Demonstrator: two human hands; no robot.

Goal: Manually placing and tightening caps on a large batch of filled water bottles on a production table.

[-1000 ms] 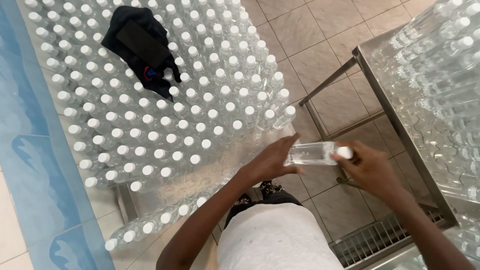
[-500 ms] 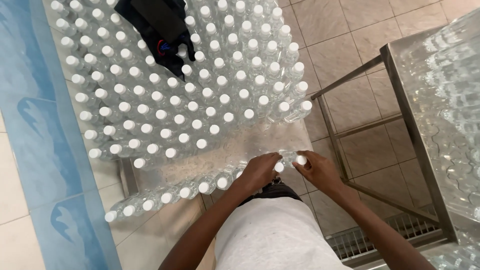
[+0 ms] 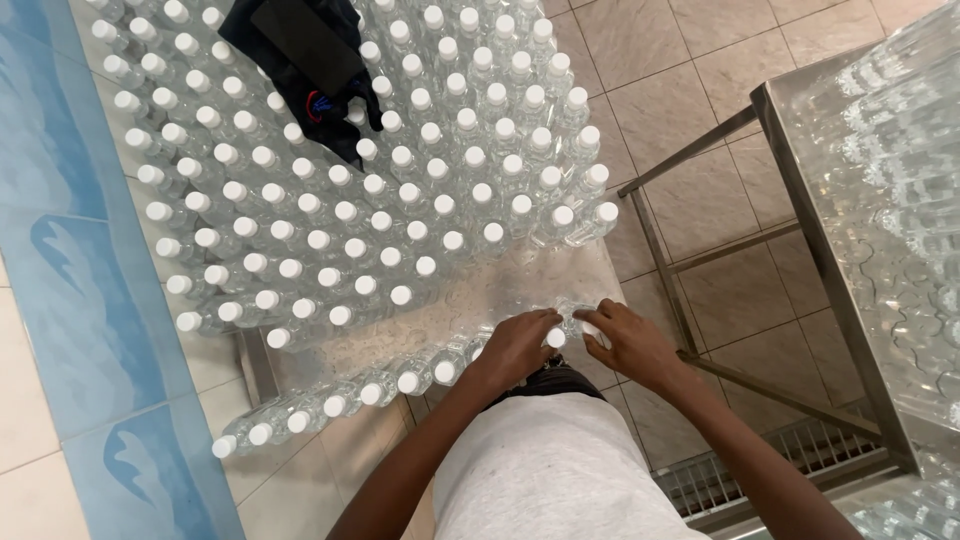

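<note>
Both hands on one clear white-capped bottle (image 3: 566, 328) at bench (image 3: 470, 310) near edge: left hand (image 3: 520, 345) curled over cap side, right hand (image 3: 632, 340) closed on the other side. Packed capped bottles (image 3: 380, 190) beyond; black cloth (image 3: 305, 60) lying on top far-left.

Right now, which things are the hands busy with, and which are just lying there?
Busy with:
- left hand and right hand on a clear capped bottle
- rows of capped bottles
- metal table

Just lying there:
- black cloth on the bottles
- floor grate
</note>
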